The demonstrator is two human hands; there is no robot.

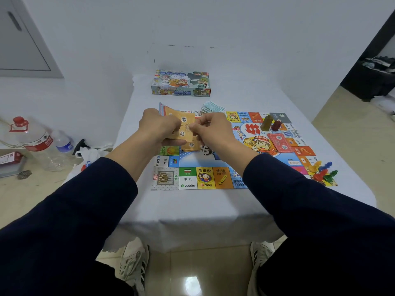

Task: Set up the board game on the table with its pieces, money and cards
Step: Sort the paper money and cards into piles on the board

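The colourful game board (205, 178) lies flat on the white table (192, 210). My left hand (158, 127) grips a stack of orange cards (184, 124) above the board's left half. My right hand (211, 129) pinches the top orange card at its right edge. More orange cards (191, 146) lie on the board just below my hands. A red card pile (279, 142) sits right of centre. Paper money (211, 108) lies at the board's far edge. Coloured pawns (322, 173) cluster at the near right corner. Two tall pieces (270, 123) stand at the far right.
The game box (181, 83) stands at the far end of the table against the wall. Left of the table on the floor are a large water bottle (34, 142), a small bottle (63, 144) and a white plastic bag (89, 154). My shoes (132, 265) show under the near edge.
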